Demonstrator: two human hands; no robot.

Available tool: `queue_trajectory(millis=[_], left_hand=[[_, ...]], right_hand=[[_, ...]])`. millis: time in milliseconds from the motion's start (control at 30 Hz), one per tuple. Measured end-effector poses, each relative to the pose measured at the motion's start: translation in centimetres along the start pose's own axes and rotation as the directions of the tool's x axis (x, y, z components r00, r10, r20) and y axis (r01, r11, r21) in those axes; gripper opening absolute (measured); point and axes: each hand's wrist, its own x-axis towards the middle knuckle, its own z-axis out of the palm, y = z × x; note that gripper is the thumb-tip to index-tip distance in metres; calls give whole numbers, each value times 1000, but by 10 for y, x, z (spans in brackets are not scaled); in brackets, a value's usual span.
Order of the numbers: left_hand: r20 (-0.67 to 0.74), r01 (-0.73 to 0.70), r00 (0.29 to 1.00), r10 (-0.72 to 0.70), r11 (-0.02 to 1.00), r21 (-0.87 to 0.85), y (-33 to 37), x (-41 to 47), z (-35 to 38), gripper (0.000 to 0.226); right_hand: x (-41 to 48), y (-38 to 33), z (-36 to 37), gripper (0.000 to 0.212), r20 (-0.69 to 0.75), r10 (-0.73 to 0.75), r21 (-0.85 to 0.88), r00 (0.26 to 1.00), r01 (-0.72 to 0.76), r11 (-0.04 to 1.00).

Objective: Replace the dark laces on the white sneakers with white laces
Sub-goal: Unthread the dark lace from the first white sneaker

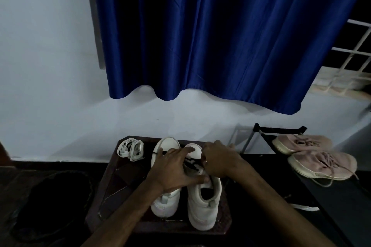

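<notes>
On the table (112, 182), two sneakers (202, 206) stand side by side at its middle. Your left hand (172, 172) lies spread flat across them. Your right hand (218, 161), fingers curled, pinches the right one's dark laces (191, 163). White laces (131, 149) lie bundled at the table's far left corner.

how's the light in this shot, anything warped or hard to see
Head view: dim overall, table near black; white sneakers and white laces stand out; wide lens slants the curtain edges; dark laces hard to read.
</notes>
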Motion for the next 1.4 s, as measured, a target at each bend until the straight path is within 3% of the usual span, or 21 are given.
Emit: queue_trajectory(millis=[67,200,267,400,467,500,533,567,633,700,767,833,900,1033,1300,1400], left_hand=[[0,8,1000,-8,1000,10,-1,2,1,106],[34,50,998,-52,998,40,2,3,-1,106],[50,60,997,-63,996,60,4,4,-1,104],[71,64,995,-69,995,72,2,3,-1,107],[76,57,995,-63,995,78,1,3,-2,107],[78,54,995,-60,995,82,0,3,-2,106],[82,53,995,-60,995,85,0,4,-2,106],[89,54,994,-62,995,85,0,4,-1,106],[92,52,994,-60,995,80,-1,3,0,107],[86,57,994,-63,996,71,0,4,0,108],[79,62,995,-68,996,69,0,5,0,109],[69,64,995,-68,996,65,1,4,0,111],[58,63,996,-67,996,63,1,4,0,109],[52,61,997,-64,996,64,1,3,0,105],[14,62,998,-64,994,92,2,3,1,71],[18,63,998,-65,994,86,0,3,1,68]], right_hand=[[-3,-3,1,13,30,-34,49,999,33,998],[-1,15,11,13,-98,-29,306,995,58,950],[-3,25,13,6,-130,4,496,992,62,866],[-12,38,3,40,-192,132,786,972,72,614],[-14,59,-4,38,-191,269,890,944,51,453],[-12,71,-5,35,-211,328,896,921,47,442],[-10,83,-4,33,-246,359,865,900,37,500],[-7,89,-2,30,-279,340,778,898,4,628],[-8,85,2,15,-267,200,531,943,-30,847],[-8,69,3,28,-225,28,408,974,68,911],[-6,46,0,29,-166,-135,352,977,187,917],[-1,29,6,29,-40,-200,287,979,203,936],[3,19,9,31,25,-121,255,992,110,961],[6,10,10,27,-28,-12,135,1000,16,991],[2,52,4,13,-190,184,494,964,-68,867],[-3,72,-10,12,-265,369,643,891,-122,756]])
